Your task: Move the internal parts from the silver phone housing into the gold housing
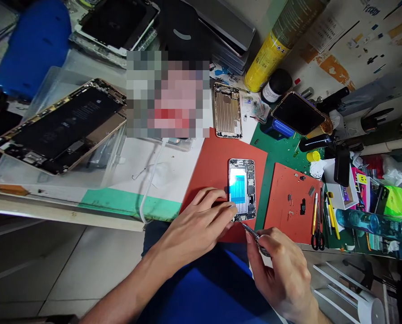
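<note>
An opened phone housing (242, 208) lies on a red mat (207, 166), its inside facing up and a bright blue strip across the battery bay. My left hand (204, 218) grips its lower left edge with bent fingers; the thumb is mostly hidden. Between the thumb and fingers of my right hand (282, 265) is a screwdriver (252, 231) with a ridged metal shaft. Its tip points at the bottom edge of the housing; whether it touches cannot be made out. Behind the mat stands a second bare phone housing (228, 110), with no battery in it.
Small parts lie on another red mat (278, 198) to the right, beside scissors (318, 238) and tweezers. A blue bottle (372, 222) lies farther right. At left, an opened phone (62, 128) rests on a plastic box. A white cable (150, 180) hangs over the table edge.
</note>
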A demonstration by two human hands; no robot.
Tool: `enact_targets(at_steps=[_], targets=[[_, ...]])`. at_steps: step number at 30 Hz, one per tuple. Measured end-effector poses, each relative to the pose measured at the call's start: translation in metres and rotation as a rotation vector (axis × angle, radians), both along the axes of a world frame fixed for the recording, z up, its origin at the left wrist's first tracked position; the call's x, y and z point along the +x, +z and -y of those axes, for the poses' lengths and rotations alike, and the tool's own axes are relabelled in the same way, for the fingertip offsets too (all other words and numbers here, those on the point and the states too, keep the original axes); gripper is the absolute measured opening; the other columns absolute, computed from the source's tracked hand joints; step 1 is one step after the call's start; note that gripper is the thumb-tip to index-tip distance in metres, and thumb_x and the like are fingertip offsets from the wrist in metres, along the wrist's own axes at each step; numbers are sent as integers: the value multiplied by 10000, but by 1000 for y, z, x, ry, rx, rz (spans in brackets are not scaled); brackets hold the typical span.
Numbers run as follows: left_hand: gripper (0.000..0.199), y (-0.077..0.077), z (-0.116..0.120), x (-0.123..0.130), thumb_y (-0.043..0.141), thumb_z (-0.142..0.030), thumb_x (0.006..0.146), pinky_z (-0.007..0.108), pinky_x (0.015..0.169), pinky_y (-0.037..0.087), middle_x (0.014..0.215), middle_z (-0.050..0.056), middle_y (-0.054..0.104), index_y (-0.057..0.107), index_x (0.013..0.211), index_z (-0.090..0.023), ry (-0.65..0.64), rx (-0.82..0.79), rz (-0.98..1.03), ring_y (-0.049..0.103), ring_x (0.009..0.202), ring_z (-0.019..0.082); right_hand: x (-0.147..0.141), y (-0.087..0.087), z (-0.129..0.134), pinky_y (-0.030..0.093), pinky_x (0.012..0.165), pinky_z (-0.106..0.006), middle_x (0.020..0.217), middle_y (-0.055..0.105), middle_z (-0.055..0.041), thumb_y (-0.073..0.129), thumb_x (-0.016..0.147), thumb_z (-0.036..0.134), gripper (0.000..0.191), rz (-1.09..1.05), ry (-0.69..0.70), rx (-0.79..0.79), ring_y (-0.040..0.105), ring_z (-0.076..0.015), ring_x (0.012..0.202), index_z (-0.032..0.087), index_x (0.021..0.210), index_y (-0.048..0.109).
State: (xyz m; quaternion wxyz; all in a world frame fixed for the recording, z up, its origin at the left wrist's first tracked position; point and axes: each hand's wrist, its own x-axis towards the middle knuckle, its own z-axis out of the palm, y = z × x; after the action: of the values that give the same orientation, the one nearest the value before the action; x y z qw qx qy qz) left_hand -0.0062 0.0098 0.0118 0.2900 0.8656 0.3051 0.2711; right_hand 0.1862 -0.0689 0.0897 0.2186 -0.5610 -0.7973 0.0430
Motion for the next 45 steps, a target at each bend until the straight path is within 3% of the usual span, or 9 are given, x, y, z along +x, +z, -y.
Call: enact_targets(at_steps=[4,8,12,16,19,29,45], targets=[[254,0,0,0,613,-67,994,496,1072,469,1137,92,752,648,1227,-163,6,-5,-6,553,1214,294,4,0,-5,467,571,-291,743,560,24,713,958,14,222,-22,-20,-5,500,-126,611,178,1005,571],[330,-2,1,-1,605,-22,960,508,1078,465,1182,84,755,639,1246,-183,0,-9,-3,549,1234,301,9,4,-8,578,727,-358,1006,674,-111,618,960,-36,280,-83,103,-174,640,-202,866,156,1156,564],[301,-1,1,-1,589,-27,976,503,1069,462,1169,79,753,642,1222,-191,-2,-13,-13,555,1226,302,12,7,-10,524,631,-317,827,612,-31,679,953,0,234,-48,82,-95,558,-161,709,165,1077,570],[260,1,1,-1,594,-50,997,488,1058,461,1163,82,755,638,1217,-180,3,-3,-13,552,1226,297,12,8,-11,544,671,-334,928,656,-86,655,948,-1,239,-80,91,-142,588,-179,787,155,1105,568],[259,0,1,-1,600,-52,999,485,1056,459,1168,70,758,631,1225,-174,1,-6,-2,548,1219,290,13,6,-12,499,618,-313,823,614,-35,675,944,-1,230,-50,79,-91,539,-161,707,163,1066,570],[302,1,-1,-1,575,-30,992,484,1048,465,1179,67,762,627,1243,-192,-11,-10,16,554,1223,294,13,4,-14,546,646,-339,912,668,-90,656,932,-4,264,-84,112,-114,604,-186,752,151,1129,570],[292,4,-2,-1,604,-78,1006,490,1001,505,1184,96,753,622,1281,-175,6,39,12,578,1178,299,13,-2,-10,481,587,-315,836,661,-55,671,930,0,248,-101,62,-46,552,-165,689,151,1102,576]])
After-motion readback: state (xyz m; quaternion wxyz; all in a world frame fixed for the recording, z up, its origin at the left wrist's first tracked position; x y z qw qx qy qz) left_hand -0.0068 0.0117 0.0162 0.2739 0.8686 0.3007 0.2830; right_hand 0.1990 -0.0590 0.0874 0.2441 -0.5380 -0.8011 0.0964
